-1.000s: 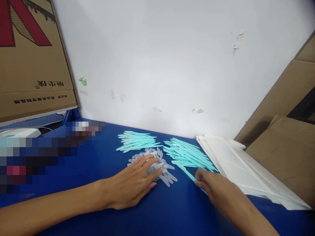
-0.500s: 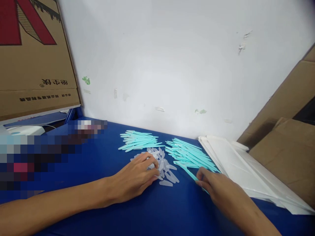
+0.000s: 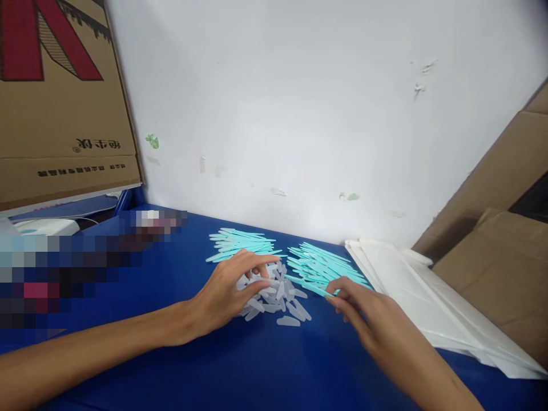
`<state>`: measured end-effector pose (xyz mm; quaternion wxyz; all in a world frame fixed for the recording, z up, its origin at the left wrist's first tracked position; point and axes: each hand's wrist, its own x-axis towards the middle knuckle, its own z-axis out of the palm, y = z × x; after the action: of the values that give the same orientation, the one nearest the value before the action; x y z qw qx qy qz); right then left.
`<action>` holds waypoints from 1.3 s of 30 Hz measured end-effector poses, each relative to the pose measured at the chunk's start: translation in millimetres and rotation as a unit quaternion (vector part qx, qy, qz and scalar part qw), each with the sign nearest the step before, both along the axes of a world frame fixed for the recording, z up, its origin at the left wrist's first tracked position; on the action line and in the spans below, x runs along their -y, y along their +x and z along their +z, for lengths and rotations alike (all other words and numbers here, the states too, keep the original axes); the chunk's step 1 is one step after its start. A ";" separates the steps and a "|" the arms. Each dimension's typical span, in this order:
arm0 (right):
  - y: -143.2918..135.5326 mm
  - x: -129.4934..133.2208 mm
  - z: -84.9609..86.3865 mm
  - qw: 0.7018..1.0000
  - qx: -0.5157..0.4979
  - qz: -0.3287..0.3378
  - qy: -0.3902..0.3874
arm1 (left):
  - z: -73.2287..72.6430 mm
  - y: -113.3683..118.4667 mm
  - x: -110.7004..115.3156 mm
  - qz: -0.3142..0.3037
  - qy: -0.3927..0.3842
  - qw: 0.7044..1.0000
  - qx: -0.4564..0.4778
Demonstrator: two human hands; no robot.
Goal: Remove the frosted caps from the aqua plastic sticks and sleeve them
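Note:
My right hand (image 3: 353, 302) pinches a slim turquoise eyebrow razor (image 3: 310, 284), whose far end points left toward my other hand. Between the thumb and fingers of my left hand (image 3: 237, 282) there is a small translucent cap (image 3: 275, 282), close to the razor's tip; whether the two touch I cannot tell. Below and behind that hand lies a heap of loose translucent caps (image 3: 280, 294), partly covered by the fingers. Similar razors form a pile on the right (image 3: 321, 265). Another pile of razors (image 3: 240, 244), with pale ends to the left, lies behind the caps.
The blue tabletop (image 3: 274, 365) meets a white wall (image 3: 278, 114). White flat bags (image 3: 411, 291) lie at the right beside brown cardboard (image 3: 496, 274). A large printed carton (image 3: 64, 125) stands at the left, above a blurred-out patch (image 3: 60, 262).
My left hand has lifted from the cap heap with a cap at its fingertips. My right hand has moved slightly left and up, bringing the razor's end nearer to the left hand.

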<state>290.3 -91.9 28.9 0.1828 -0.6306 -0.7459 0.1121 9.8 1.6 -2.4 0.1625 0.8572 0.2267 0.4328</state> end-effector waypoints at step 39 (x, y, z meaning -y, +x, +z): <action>-1.3 2.2 3.9 0.995 0.040 0.013 0.090 | 8.1 2.2 21.0 -0.140 0.125 0.941 -0.281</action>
<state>289.0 -94.1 32.8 0.2076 -0.6058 -0.7678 0.0213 12.0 -19.4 5.8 0.0428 0.9804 0.0853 0.1722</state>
